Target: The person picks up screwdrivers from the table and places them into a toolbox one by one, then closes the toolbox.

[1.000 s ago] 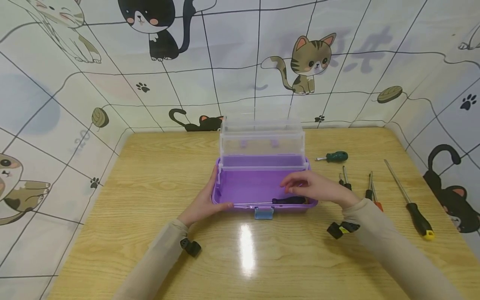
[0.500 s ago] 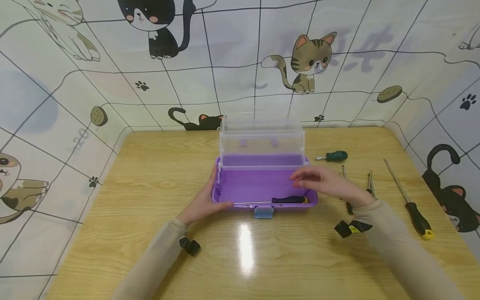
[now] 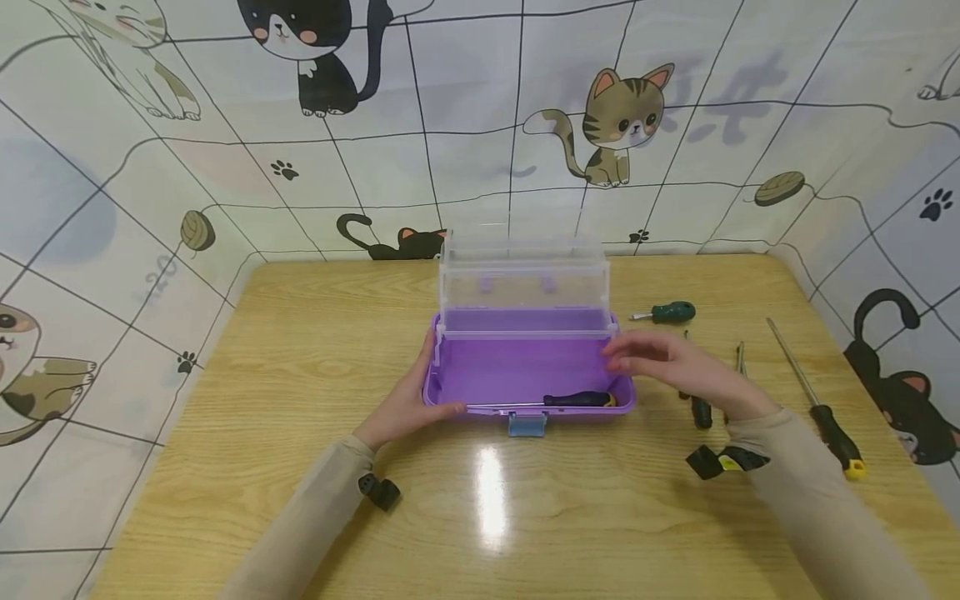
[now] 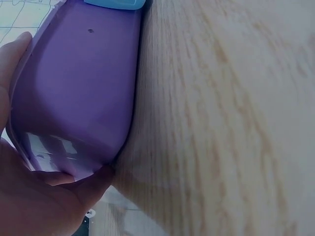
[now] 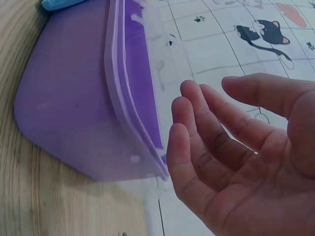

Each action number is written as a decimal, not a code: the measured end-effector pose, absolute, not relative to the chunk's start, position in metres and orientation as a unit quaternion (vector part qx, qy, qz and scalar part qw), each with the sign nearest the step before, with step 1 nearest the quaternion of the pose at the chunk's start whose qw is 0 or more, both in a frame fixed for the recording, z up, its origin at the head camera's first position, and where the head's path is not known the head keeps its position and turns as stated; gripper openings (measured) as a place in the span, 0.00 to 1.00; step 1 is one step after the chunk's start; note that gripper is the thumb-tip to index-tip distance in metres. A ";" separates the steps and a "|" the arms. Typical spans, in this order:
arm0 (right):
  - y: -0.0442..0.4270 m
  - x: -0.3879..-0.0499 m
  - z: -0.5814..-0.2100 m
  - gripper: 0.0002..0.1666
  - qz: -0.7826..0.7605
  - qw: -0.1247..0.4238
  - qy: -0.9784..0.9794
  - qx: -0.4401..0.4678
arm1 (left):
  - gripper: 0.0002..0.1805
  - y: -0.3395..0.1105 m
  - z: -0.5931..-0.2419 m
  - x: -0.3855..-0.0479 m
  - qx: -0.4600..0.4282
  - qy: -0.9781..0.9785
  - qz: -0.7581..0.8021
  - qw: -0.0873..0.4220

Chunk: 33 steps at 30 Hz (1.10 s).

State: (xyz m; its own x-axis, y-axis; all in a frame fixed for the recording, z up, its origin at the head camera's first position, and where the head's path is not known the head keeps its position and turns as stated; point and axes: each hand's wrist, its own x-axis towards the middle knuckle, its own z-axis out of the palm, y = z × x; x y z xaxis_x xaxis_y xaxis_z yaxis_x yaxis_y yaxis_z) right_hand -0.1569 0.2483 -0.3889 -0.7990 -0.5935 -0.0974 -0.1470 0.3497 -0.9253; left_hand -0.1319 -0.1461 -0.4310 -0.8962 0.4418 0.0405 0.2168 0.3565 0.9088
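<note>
A purple plastic toolbox stands on the table with its clear lid raised at the back. My left hand grips the box's left end, thumb on the front rim; in the left wrist view its fingers curl round the purple wall. Along the front inside lies a long screwdriver with a black and yellow handle. Over the box's right end hovers my right hand, fingers loosely bent and holding nothing, as the right wrist view also shows. It partly hides several screwdrivers behind it.
Right of the box lie a short green-handled screwdriver, a small black-handled one, and a long black and yellow one. A blue latch hangs at the box's front. Cat-patterned cloth stands behind the table.
My right hand has moved rightward, from above the screwdriver in the box to the box's right end. The left hand and the toolbox have stayed put.
</note>
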 end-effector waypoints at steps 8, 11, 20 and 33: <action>0.261 -0.152 -0.388 0.17 -0.529 0.184 0.792 -0.244 | 0.65 -0.146 -0.430 -0.132 0.199 0.821 0.524 0.107; 0.265 -0.151 -0.389 0.17 -0.514 0.175 0.804 -0.242 | 0.65 -0.147 -0.434 -0.133 0.198 0.821 0.524 0.107; 0.279 -0.145 -0.390 0.18 -0.483 0.166 0.834 -0.206 | 0.69 -0.153 -0.466 -0.144 0.203 0.825 0.519 0.092; 0.306 -0.139 -0.391 0.19 -0.494 0.159 0.837 -0.174 | 0.69 -0.153 -0.467 -0.146 0.202 0.825 0.519 0.098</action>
State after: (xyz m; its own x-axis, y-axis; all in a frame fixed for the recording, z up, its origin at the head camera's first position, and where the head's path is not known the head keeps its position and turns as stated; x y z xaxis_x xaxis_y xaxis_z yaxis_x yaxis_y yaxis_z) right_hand -0.1387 0.3058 -0.3913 -0.8893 -0.4475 -0.0946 -0.1337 0.4521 -0.8819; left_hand -0.1461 -0.1533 -0.4674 -0.8997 0.4338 0.0481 0.2315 0.3809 0.8952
